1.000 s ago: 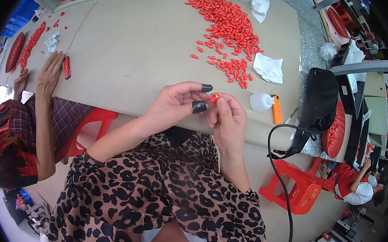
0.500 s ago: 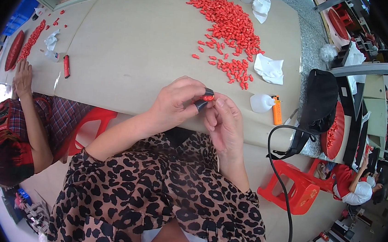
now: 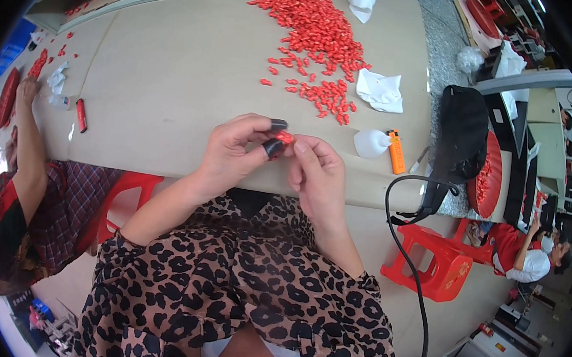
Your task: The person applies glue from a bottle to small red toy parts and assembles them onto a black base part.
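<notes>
My left hand pinches a small shiny red knobbly piece between thumb and forefinger, both capped with black finger covers. Close against its right end, my right hand has thumb and forefinger pressed together; whatever is between those tips is too small to make out. Both hands hover over the table's near edge. Beyond them lies a big heap of similar red pieces, with a looser cluster on its near side. To the right are a white squeeze bottle and an orange lighter.
Crumpled white tissue lies beside the heap. A black bag with a hanging cable stands at the right edge, near a red tray. At left, a co-worker's arm reaches the table near a red lighter. Red stools stand below.
The view has shifted slightly, so the table's things sit farther left. In my left fingers the red piece has turned and shows more. The co-worker's hand has moved onto the red pieces at left.
</notes>
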A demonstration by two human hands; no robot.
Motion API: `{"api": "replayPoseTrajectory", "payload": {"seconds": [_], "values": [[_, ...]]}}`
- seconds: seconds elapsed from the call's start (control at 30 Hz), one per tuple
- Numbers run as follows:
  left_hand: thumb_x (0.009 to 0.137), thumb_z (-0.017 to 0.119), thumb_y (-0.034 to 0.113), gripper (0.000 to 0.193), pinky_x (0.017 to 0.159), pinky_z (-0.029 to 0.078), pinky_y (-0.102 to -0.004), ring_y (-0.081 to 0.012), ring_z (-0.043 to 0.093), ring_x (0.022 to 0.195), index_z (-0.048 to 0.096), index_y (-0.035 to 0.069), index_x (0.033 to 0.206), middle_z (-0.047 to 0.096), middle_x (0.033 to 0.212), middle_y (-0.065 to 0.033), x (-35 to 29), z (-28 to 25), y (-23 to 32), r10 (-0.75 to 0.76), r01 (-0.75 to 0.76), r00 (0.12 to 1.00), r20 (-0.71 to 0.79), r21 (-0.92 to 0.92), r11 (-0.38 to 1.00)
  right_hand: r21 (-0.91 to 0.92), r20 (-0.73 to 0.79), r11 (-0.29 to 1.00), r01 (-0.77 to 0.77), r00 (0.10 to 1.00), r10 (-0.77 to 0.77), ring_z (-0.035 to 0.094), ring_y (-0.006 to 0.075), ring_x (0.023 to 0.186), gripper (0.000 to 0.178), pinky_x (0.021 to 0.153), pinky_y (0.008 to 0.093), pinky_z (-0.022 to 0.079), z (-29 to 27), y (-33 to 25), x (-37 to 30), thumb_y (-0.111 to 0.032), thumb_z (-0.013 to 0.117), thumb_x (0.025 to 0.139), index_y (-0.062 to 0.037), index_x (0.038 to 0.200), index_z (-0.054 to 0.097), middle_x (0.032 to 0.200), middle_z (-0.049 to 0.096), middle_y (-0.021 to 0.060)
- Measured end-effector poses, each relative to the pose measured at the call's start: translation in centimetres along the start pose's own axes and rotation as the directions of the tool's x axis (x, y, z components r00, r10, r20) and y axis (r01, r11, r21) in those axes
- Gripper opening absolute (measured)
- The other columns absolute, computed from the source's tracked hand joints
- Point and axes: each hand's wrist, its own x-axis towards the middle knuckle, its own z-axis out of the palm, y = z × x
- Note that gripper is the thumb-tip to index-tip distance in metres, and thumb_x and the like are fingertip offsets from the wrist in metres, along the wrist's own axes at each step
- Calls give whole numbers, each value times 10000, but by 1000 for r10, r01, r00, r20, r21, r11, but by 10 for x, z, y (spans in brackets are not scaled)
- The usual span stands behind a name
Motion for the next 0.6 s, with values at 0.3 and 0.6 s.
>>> {"api": "replayPoseTrajectory", "payload": {"seconds": [0.3,0.6], "values": [[786,474,-62,238,767,461,-254,-119,546,828,475,-37,1023,557,922,-86,12,-6,-17,-188,159,976,-114,-221,962,-988,-114,151,23,550,-827,466,131,808,251,682,242,391,-66,-12,-14,-98,577,775,29,928,424,970,445,113],[803,468,-32,219,752,460,-266,-127,538,833,480,-24,1021,558,918,-83,0,-41,-17,-195,165,976,-102,-250,954,-894,-53,344,287,694,-718,466,205,930,314,794,300,372,-47,-2,17,-100,494,815,58,1051,360,1005,448,151]]}}
